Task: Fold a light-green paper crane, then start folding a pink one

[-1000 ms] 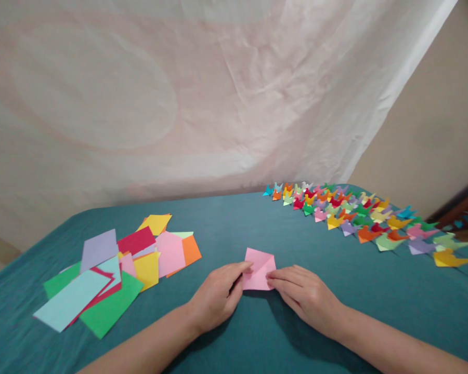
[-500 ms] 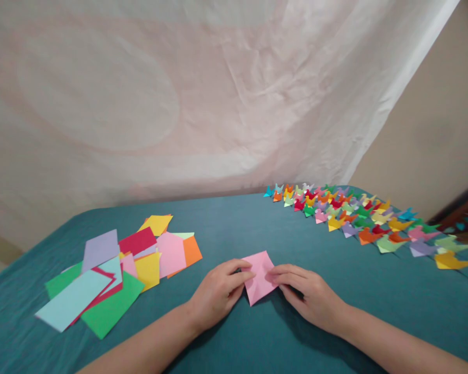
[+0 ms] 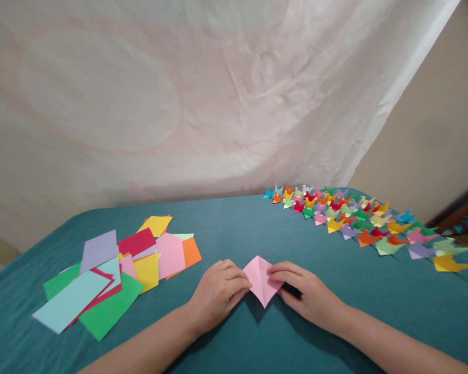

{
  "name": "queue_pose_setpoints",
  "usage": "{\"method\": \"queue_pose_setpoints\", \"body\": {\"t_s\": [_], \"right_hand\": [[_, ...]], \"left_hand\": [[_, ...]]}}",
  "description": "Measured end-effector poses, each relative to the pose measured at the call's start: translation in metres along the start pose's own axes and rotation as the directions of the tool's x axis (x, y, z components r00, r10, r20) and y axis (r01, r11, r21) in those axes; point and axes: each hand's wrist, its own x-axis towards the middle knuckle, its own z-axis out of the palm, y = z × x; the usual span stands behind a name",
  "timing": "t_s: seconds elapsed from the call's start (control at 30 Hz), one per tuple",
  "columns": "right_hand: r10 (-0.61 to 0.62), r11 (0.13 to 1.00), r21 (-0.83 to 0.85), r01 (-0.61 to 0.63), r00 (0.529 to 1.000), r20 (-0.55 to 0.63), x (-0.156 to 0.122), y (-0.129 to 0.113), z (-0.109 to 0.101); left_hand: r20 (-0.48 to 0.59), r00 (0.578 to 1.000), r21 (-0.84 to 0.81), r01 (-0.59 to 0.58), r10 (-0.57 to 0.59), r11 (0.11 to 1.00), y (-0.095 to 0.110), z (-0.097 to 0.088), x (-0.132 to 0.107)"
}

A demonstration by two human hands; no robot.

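A folded pink origami paper [image 3: 262, 283], creased down its middle, is held between my hands just above the green-covered table [image 3: 226, 228]. It is diamond-shaped, with one corner pointing toward me, and casts a small shadow on the cloth. My left hand [image 3: 221, 290] pinches its left corner between thumb and fingers. On the opposite side, my right hand [image 3: 310, 291] grips the right corner, fingers on top and thumb beneath.
Loose coloured paper sheets [image 3: 101, 280] lie overlapping on the left of the table. Several rows of small folded paper birds [image 3: 359, 221] stand along the right. Behind the table hangs a pale cloth [image 3: 203, 104].
The pink paper has turned so that a corner points straight toward me, and its centre crease now shows clearly. Both hands keep hold of it.
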Motion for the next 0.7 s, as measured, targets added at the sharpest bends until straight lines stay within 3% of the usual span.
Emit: {"method": "queue_pose_setpoints", "body": {"t_s": [0.13,0.27,0.53,0.7], "right_hand": [[-0.068,0.992,-0.101,0.071,0.997,0.031,0.001,0.001,0.0],[-0.052,0.987,-0.147,0.061,0.997,0.065,0.002,-0.001,-0.004],[0.167,0.985,0.031,-0.172,0.976,0.139,0.017,-0.009,-0.015],[0.237,0.97,0.026,-0.244,0.96,0.149,0.027,0.0,-0.012]], "left_hand": [[0.005,1.0,-0.015,0.003,-0.003,1.0,0.001,0.001,0.0],[0.049,0.998,-0.073,0.044,-0.04,0.996,0.002,0.003,-0.002],[0.059,0.972,-0.113,0.233,-0.228,0.966,0.006,0.002,0.003],[0.033,0.945,-0.166,0.325,-0.324,0.931,0.001,0.005,0.005]]}}
